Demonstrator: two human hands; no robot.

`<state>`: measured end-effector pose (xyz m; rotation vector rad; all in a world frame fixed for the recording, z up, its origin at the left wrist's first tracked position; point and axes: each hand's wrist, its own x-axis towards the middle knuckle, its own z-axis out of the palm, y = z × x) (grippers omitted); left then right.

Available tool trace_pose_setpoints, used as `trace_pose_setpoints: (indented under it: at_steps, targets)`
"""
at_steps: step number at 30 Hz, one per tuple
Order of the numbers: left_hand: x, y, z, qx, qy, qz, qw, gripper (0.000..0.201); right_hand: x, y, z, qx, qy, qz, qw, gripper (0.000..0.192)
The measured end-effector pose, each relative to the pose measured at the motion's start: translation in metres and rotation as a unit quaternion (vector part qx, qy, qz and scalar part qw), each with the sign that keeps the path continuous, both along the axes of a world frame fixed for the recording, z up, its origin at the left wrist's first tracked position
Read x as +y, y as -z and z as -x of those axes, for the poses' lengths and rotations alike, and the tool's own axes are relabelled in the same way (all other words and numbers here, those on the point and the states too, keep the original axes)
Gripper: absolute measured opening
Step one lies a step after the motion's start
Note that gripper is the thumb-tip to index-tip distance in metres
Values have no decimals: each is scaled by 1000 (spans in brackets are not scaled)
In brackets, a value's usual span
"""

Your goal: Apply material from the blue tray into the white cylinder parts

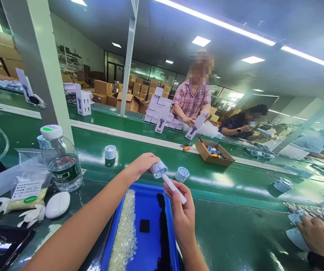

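Head view: I see both of my hands raised over the far end of the blue tray (147, 210), above the green belt (235, 180).
Left hand: my left hand (142, 163) is closed around the round white cap piece (159, 169), fingers curled over its top, open face turned toward my right hand.
Right hand: my right hand (180, 210) is clamped on the white stick tool (174, 186), pinched low on the shaft between thumb and fingers.
Key relation: the tool's long axis runs up and to the left from my right grip; its tip sits at the cap's open face, touching or just inside, I cannot tell which.
Pose: left forearm comes in low from the left, wrist bent inward; right wrist stands upright beneath the tool.
Nearby: a second cap (181, 174) rests on the belt just right of the held one; a water bottle (60, 158) stands well to the left.
Others: a co-worker's hand (318, 237) rests on the belt at far right.
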<state>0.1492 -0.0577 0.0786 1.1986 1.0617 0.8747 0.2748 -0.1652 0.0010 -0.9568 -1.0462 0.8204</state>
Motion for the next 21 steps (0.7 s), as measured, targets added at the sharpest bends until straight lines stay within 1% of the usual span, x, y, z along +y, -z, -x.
trace_pose_setpoints:
  at_steps: [2, 3, 5, 6, 8, 10, 11, 13, 14, 15, 16, 17, 19, 21]
  targets:
    - [-2, 1, -2, 13, 5, -13, 1000, 16, 0, 1, 0, -31, 29, 13, 999, 32]
    - [-3, 0, -4, 27, -2, -26, 999, 15, -1, 1, 0, -53, 53, 21, 997, 32]
    - [-7, -3, -7, 56, -33, -62, 996, 13, -1, 0, 0, -100, 92, 37, 990, 33]
    - [-10, -5, -9, 62, -51, -82, 993, 13, -1, 0, 1, -121, 93, 46, 987, 33]
    - [-18, -10, -14, 51, -88, -125, 987, 18, -1, 0, 3, -160, 55, 58, 984, 32]
    - [-27, -14, -21, 40, -133, -188, 972, 29, -2, 1, 6, -199, 4, 56, 978, 30]
    - [-31, -14, -24, 47, -159, -230, 959, 33, -3, 2, 7, -217, -16, 49, 975, 29]
    - [-40, -13, -31, 86, -205, -319, 921, 36, -5, 4, 10, -235, -38, 26, 971, 28]
    - [-43, -12, -33, 106, -217, -352, 904, 36, -5, 5, 11, -233, -44, 15, 971, 28]
    - [-46, -11, -35, 117, -222, -370, 894, 36, -6, 5, 12, -227, -46, 7, 973, 28]
    - [-48, -9, -37, 110, -221, -369, 896, 37, -7, 6, 12, -218, -46, 1, 975, 29]
    - [-49, -8, -38, 85, -216, -348, 908, 39, -8, 6, 12, -210, -43, -3, 977, 31]
    - [-49, -6, -38, 5, -202, -279, 939, 41, -9, 6, 12, -195, -36, -3, 980, 33]
    - [-48, -4, -38, -61, -195, -223, 953, 42, -10, 5, 12, -176, -24, 0, 984, 34]
